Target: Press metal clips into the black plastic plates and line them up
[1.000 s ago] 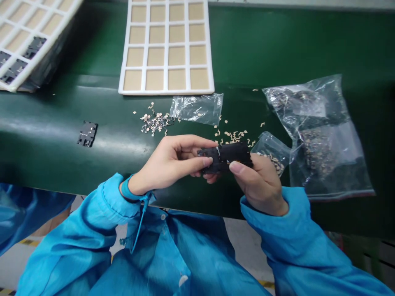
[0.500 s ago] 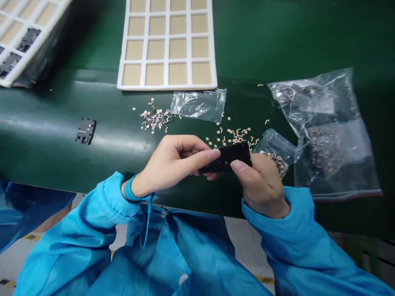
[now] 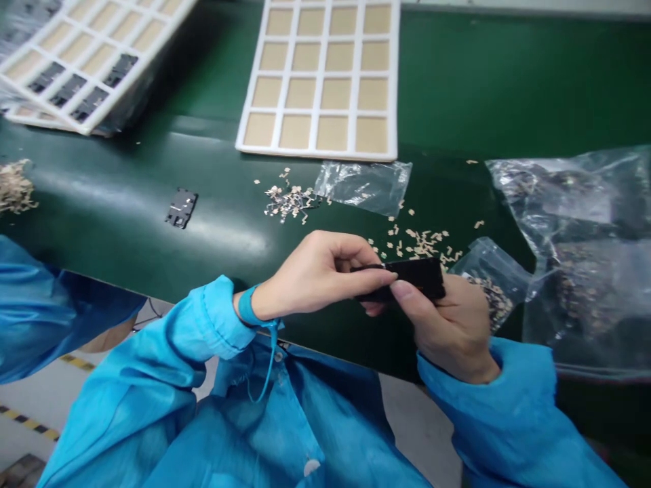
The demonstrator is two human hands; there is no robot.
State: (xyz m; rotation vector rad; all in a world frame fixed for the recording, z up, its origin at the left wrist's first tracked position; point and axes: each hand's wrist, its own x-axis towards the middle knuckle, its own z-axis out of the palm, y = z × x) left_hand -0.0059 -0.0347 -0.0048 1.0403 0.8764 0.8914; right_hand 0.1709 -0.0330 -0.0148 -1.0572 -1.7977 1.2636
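Pinching a flat black plastic part [image 3: 414,276], left hand [image 3: 318,274] and right hand [image 3: 452,325] both closed on it

Over the green bench [image 3: 102,224], left hand [image 3: 315,274] and right hand [image 3: 452,325] pinch a black part [image 3: 414,274]; metal clips [image 3: 289,200] lie scattered beyond.

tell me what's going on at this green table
A person in a blue coat holds a small flat black plastic part with both hands above the near edge of the green table. The left hand pinches its left end between thumb and forefinger; the right hand grips its right end. Beyond it small tan pieces lie scattered beside a clear plastic bag and a white grid tray.
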